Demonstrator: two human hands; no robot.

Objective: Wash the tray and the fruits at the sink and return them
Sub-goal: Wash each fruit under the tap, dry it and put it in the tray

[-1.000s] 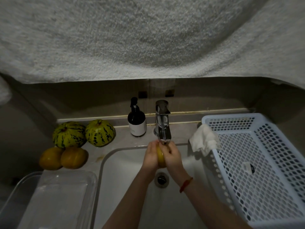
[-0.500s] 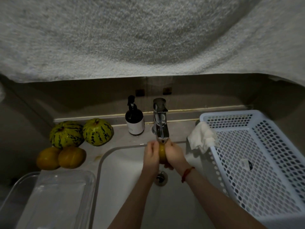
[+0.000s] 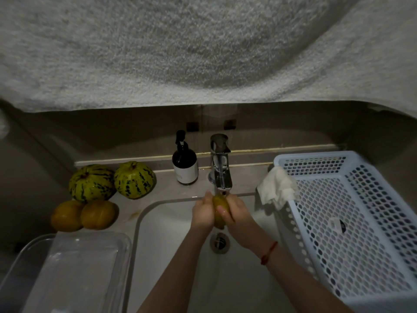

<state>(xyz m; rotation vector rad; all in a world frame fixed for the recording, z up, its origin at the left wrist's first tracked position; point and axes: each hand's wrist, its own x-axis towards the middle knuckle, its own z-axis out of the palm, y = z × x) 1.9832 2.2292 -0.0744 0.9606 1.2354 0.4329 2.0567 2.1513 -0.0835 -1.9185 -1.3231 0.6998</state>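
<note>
A yellow-green fruit (image 3: 220, 205) sits between both my palms, right under the spout of the chrome tap (image 3: 220, 166) and above the white sink (image 3: 162, 222). My left hand (image 3: 203, 211) presses its left side and my right hand (image 3: 239, 214) wraps its right side, thumb across the front. Two striped green-yellow melons (image 3: 90, 182) (image 3: 135, 179) and two orange fruits (image 3: 66, 215) (image 3: 99, 214) rest on the counter left of the sink. A clear plastic tray (image 3: 74, 272) lies at the front left.
A dark soap pump bottle (image 3: 185, 163) stands left of the tap. A pale blue perforated basket (image 3: 352, 233) fills the right side, with a white cloth (image 3: 278, 187) draped on its corner. A grey towel (image 3: 203, 46) hangs across the top. The drain (image 3: 219, 242) lies below my hands.
My hands have kept the fruit under the tap and turned it slightly; my right thumb now lies across its front. The view has shifted a little.
</note>
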